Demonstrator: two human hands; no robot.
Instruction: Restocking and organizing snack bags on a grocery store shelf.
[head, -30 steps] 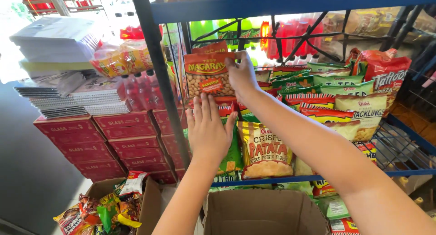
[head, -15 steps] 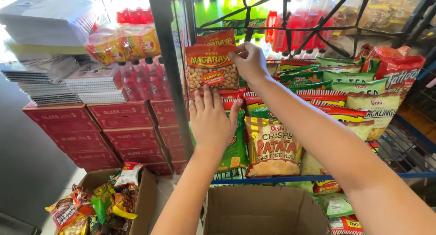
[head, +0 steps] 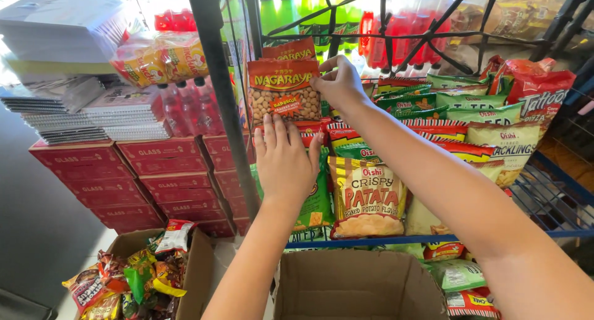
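Right now I am pinching the top corner of an orange peanut packet with my right hand, thumb and fingertips closed on its upper right edge, so it is hanging upright at the left end of the blue wire shelf, just beside the dark upright post. My left hand is lying flat and open-fingered against the packets below, bracing that row. It is showing a clear window of pale round nuts under an orange band, with a matching packet standing behind it.
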